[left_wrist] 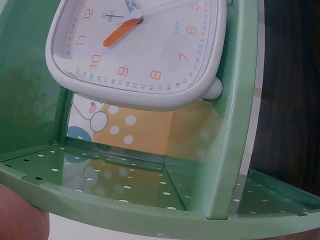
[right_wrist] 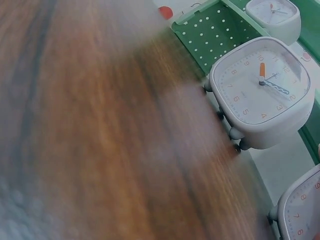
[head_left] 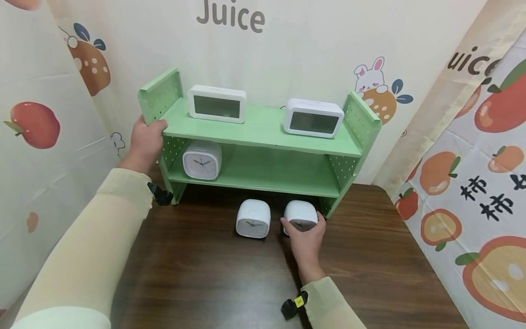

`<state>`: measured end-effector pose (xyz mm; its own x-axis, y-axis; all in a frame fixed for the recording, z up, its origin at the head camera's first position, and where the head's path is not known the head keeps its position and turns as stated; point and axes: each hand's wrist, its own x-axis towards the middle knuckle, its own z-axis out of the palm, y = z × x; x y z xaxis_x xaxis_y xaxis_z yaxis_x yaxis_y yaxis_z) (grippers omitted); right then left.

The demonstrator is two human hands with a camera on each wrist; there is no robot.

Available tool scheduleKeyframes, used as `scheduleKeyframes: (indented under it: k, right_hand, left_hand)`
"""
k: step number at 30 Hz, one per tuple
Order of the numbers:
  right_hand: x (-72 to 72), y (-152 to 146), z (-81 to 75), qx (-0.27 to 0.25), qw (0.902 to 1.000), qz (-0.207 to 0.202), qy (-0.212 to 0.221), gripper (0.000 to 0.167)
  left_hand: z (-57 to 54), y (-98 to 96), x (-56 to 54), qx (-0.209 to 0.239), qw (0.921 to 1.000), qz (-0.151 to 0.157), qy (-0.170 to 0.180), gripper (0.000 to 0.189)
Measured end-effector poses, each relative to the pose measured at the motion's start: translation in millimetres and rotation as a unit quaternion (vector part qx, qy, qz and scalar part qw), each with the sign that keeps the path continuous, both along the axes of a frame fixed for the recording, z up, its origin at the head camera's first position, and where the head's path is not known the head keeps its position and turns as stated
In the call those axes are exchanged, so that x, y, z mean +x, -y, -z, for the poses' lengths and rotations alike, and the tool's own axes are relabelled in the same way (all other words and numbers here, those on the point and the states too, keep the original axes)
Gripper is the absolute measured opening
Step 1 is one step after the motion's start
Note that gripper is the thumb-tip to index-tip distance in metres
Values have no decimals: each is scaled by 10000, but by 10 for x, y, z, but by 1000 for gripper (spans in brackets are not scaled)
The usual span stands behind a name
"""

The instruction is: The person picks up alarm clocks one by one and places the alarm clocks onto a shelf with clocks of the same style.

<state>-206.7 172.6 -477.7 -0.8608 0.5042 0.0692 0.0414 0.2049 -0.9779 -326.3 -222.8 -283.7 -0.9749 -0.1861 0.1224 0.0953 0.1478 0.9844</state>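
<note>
R hand point(head_left: 306, 242) pinches R-most white analog clock point(head_left: 301, 209) on brown table point(head_left: 205, 274), thumb on its L side, fingers on R; clock sits just nr side of green shelf point(head_left: 339, 167), by R end. L hand point(head_left: 144, 142) clamped on shelf's L end, thumb at upper board point(head_left: 263, 123). 2nd table clock point(head_left: 253, 211) just L of gripped one, apart. 3rd analog clock point(head_left: 202, 161) on lower board point(head_left: 275, 171), L end. Upper board: L digital clock point(head_left: 217, 105), R digital clock point(head_left: 313, 119). Fruit-print curtain point(head_left: 296, 55) on far side.
</note>
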Motion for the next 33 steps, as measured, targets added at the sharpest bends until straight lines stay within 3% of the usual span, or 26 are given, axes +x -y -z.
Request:
scheduleKeyframes:
  k: [6, 12, 24, 33]
  right_hand:
    - [16, 16, -27, -3, 9998, 65, -194, 114]
    - [69, 50, -155, -58, 9982, -15, -604, 114]
    - [107, 104, -541, -81, 9944, -143, -1048, 113]
    - [-18, 244, -894, -112, 9938, -432, -1015, 115]
  left_hand:
    - [-4, -1, 4, 46, 10000, 44, 24, 56]
    - [-22, -16, 20, 8, 10000, 49, 35, 56]
    - [-21, -28, 9, -57, 10000, 39, -46, 56]
    - [0, 3, -13, -46, 10000, 47, 0, 56]
